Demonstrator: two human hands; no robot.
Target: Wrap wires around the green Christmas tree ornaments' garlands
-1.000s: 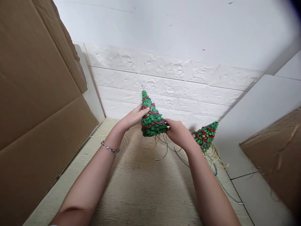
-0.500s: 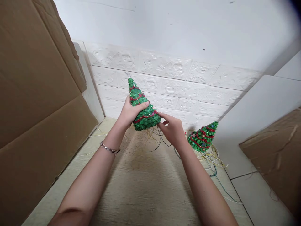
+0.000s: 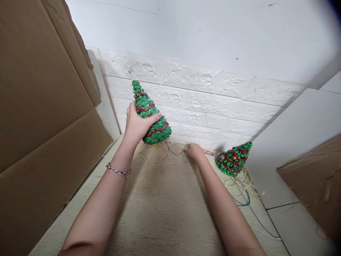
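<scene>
My left hand is wrapped round a small green Christmas tree figure with red garlands, its thumb across the front. The tree leans to the left, and a clear piece sticks up from its tip. Thin cream, yellow and dark wires hang from under its base. To the right of the base, low over the table, is my right hand, its fingers drawn together beside the wire ends. Whatever is between those fingertips is hidden.
A second decorated tree leans at the right, with tangled yellow, white and green wires by it. Near the wall lies a red marker-like stick. Cardboard stands at left, more cardboard at right, and a white brick-pattern wall behind.
My left hand has moved the tree left and slightly up. My right hand has come away from the tree's base, rightward and down. More of the wires and the red stick now show.
</scene>
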